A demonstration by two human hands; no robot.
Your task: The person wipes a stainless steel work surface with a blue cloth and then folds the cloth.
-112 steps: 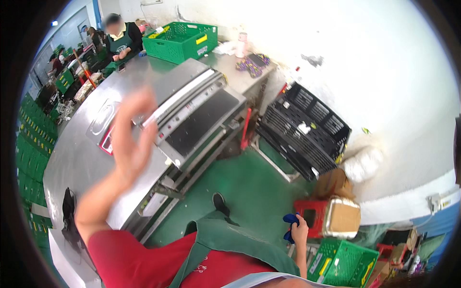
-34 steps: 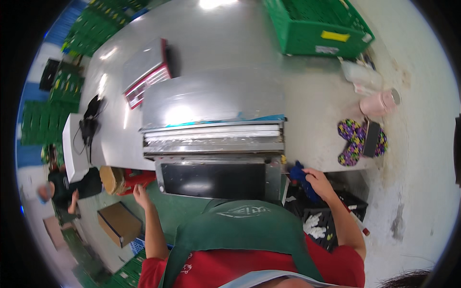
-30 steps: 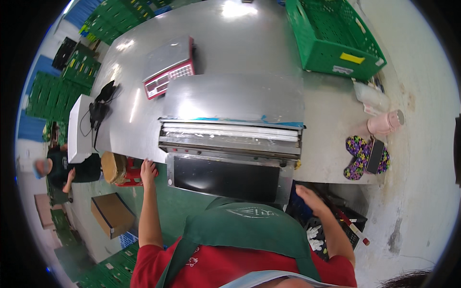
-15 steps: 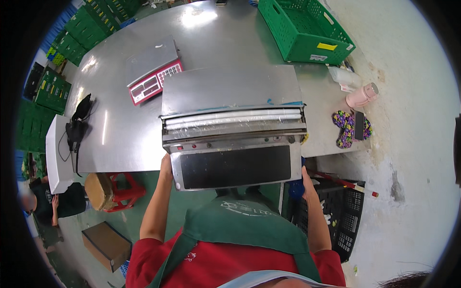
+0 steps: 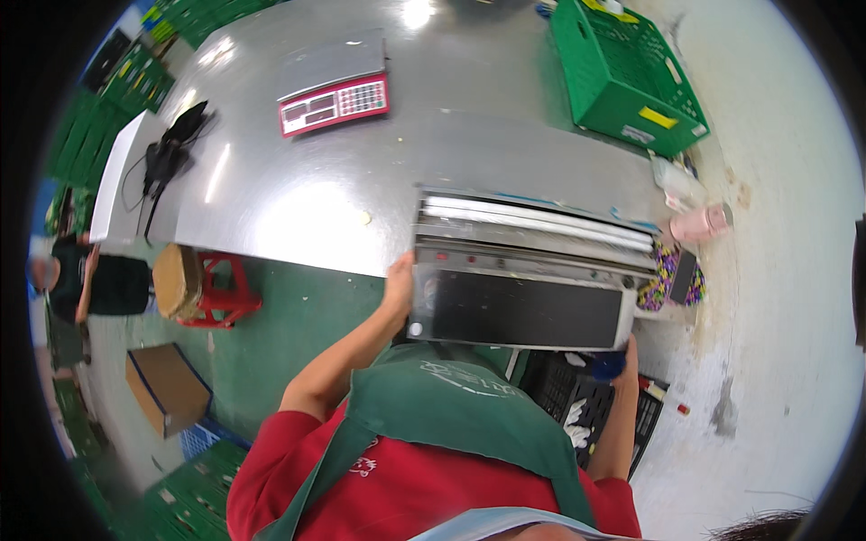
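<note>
A steel cling film wrapping machine, with white rollers and a black plate on its near side, sits at the table's near right edge. My left hand grips its left side, the fingers partly hidden behind the casing. At the near right corner, my right hand holds the machine from the side, its fingers mostly out of sight. A dark blue object shows beside that hand, under the corner; its kind is unclear. Just right of the machine lie a purple and yellow patterned cloth and a dark phone.
On the steel table stand a red scale, a green crate and a pink bottle. A black crate is below the right edge. Left are a red stool, a cardboard box and another person.
Both my hands have moved the wrapping machine to the right across the table, away from the scale. It now reaches the patterned cloth. The view has shifted too.
</note>
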